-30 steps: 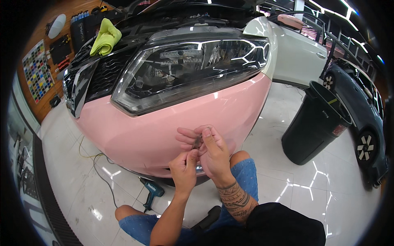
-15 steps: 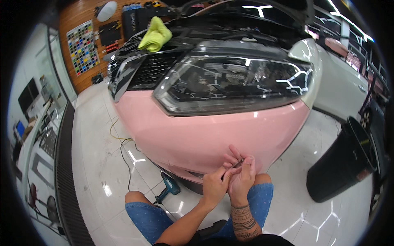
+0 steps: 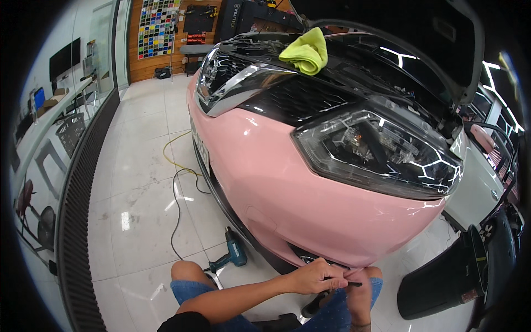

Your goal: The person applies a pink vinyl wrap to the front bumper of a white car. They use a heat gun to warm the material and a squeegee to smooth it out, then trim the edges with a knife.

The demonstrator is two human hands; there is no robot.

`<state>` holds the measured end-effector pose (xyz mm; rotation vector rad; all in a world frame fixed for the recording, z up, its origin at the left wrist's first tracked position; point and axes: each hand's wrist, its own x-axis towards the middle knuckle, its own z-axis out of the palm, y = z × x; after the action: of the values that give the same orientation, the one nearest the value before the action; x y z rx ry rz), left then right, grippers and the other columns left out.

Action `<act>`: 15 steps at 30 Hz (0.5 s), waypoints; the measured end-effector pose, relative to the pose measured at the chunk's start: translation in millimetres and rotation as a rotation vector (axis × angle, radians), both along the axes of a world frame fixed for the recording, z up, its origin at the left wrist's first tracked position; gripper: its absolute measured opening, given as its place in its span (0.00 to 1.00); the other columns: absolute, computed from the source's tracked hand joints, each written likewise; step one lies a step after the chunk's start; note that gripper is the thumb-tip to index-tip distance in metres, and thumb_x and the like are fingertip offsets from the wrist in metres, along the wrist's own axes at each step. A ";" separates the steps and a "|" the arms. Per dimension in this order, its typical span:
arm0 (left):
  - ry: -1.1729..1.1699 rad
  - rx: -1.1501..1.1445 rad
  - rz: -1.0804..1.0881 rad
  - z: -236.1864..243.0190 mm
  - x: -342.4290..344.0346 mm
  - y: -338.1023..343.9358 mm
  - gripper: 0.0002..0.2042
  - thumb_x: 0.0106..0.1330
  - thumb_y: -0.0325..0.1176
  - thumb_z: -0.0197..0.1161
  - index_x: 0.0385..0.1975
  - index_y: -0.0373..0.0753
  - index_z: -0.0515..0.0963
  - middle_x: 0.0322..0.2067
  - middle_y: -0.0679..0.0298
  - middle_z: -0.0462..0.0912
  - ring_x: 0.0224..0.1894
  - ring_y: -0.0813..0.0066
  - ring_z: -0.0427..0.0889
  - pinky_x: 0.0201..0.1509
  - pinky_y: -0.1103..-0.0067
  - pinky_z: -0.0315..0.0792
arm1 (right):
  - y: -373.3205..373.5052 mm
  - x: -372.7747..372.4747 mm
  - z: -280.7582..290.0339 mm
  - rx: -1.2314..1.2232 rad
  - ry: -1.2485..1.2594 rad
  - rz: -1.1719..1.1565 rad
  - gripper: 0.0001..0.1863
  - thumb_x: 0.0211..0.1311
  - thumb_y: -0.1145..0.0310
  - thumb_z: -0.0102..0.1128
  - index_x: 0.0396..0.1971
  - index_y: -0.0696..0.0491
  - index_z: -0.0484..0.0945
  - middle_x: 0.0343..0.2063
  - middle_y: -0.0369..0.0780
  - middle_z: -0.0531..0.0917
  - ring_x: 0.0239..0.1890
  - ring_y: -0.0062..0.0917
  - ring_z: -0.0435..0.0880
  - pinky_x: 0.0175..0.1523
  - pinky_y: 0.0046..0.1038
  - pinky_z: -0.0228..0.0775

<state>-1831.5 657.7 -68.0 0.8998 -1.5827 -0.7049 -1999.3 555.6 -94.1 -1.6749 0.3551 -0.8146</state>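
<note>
Low in front of the pink bumper (image 3: 287, 188), my left hand (image 3: 315, 276) is closed round a slim dark tool (image 3: 353, 284), whose exact kind I cannot make out. Its end sticks out to the right of my fingers. My right hand (image 3: 359, 279) is just beside it, over my right knee; it is smeared and its fingers are partly hidden, so its grip is unclear. Just beyond both hands lies the lower bumper opening (image 3: 307, 257). Above the bumper sits the clear headlight (image 3: 381, 152).
A teal heat gun (image 3: 235, 252) lies on the tiled floor (image 3: 138, 238) left of my knees, its dark cord trailing away. At right stands a black bin (image 3: 437, 276). A lime cloth (image 3: 307, 52) rests on the car's front edge, under the raised hood (image 3: 409, 33).
My view has swung left, so the car sits further right. My left hand has reached across to the right with the slim tool; both hands remain close together.
</note>
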 end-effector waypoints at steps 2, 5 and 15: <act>0.286 0.078 0.009 2.1 11.7 7.2 0.15 0.69 0.41 0.53 0.24 0.36 0.73 0.16 0.68 0.69 0.18 0.77 0.64 0.24 0.79 0.61 | -1.8 -0.9 3.5 -0.378 0.392 0.133 0.08 0.63 0.74 0.49 0.35 0.60 0.77 0.27 0.39 0.82 0.31 0.23 0.82 0.35 0.23 0.73; 0.746 0.152 -0.087 -2.9 35.2 14.7 0.09 0.71 0.36 0.48 0.36 0.36 0.69 0.24 0.67 0.71 0.24 0.79 0.68 0.28 0.81 0.66 | 21.4 25.0 29.4 -0.161 0.515 0.094 0.10 0.62 0.74 0.49 0.35 0.63 0.79 0.17 0.36 0.78 0.23 0.20 0.80 0.31 0.24 0.71; 1.129 -0.128 0.041 3.5 83.9 34.6 0.05 0.71 0.30 0.46 0.42 0.39 0.60 0.40 0.46 0.76 0.48 0.52 0.77 0.48 0.61 0.76 | 42.1 111.5 34.1 0.324 -0.021 0.333 0.14 0.64 0.72 0.50 0.44 0.65 0.75 0.25 0.45 0.80 0.28 0.33 0.82 0.39 0.32 0.75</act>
<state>-1747.6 692.3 -64.5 0.2964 -0.5819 -0.8492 -1887.9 597.8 -60.1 -1.3721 0.1751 -0.4963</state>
